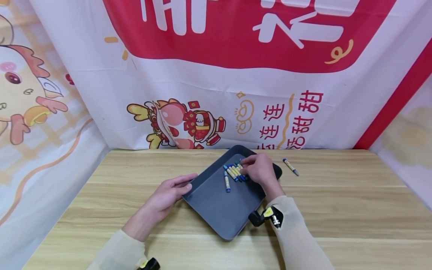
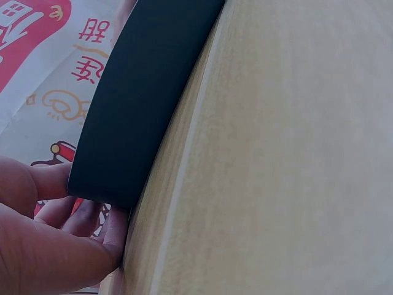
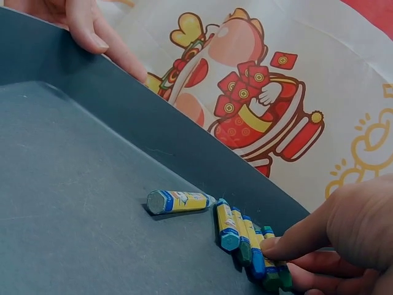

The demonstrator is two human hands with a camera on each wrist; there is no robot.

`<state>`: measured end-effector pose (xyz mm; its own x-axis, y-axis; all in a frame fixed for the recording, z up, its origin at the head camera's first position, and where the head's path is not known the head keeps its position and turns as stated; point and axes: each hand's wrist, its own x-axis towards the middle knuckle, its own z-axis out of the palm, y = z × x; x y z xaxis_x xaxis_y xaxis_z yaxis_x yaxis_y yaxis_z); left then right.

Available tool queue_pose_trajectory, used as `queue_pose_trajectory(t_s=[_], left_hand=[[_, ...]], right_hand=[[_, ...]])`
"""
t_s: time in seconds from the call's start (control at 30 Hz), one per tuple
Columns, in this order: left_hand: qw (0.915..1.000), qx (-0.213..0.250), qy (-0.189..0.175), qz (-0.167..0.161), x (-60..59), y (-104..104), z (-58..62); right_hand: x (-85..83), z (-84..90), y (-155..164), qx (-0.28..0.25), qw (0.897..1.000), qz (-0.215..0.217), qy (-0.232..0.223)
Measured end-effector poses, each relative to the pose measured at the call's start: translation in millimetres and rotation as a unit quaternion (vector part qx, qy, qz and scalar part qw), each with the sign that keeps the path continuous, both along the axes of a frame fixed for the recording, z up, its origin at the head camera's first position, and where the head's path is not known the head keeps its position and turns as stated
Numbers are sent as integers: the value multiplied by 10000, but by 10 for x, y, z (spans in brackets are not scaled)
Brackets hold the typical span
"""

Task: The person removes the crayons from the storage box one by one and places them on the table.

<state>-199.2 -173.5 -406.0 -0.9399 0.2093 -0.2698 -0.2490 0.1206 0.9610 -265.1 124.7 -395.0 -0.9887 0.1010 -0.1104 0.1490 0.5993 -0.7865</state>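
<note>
A dark grey rectangular tray (image 1: 216, 210) lies turned at an angle on the wooden table. My left hand (image 1: 165, 195) grips its left corner, with the thumb over the rim and the other fingers against the outer wall and low beside the table. Inside the tray, several blue and green crayons (image 3: 226, 227) with yellow wrappers lie side by side in a row. My right hand (image 1: 261, 170) reaches over the tray's far right side and pinches a green crayon (image 3: 285, 278) at the row's end between thumb and fingers. One separate crayon (image 1: 227, 183) lies slanted just off the row.
Outside the tray, another crayon (image 1: 291, 167) lies on the table (image 1: 337, 210) at the far right. A printed cloth (image 1: 209, 82) hangs directly behind the table's back edge. A black wrist camera (image 1: 258, 218) on my right arm overlaps the tray's near right side.
</note>
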Motion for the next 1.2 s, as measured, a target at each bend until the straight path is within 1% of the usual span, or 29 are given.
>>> queue_pose_trajectory(t_s=[0.27,0.53,0.87,1.1,1.2], left_hand=[[10000,28,25,-45,3,-8,-4],[10000,30,44,-57,-7,-6,-3],[10000,26,67,-58,-1,17,4],[10000,62,35,-41,9,12,11],[10000,55,13,-52,3,6,1]], right_hand=[[0,-5,16,-102,9999,23,32],[-2,-22,43,-126,9996,187,180],[32,15,75,-398,9987,202,237],[59,44,107,-410,9974,170,573],[67,63,143,-492,9962,169,695]])
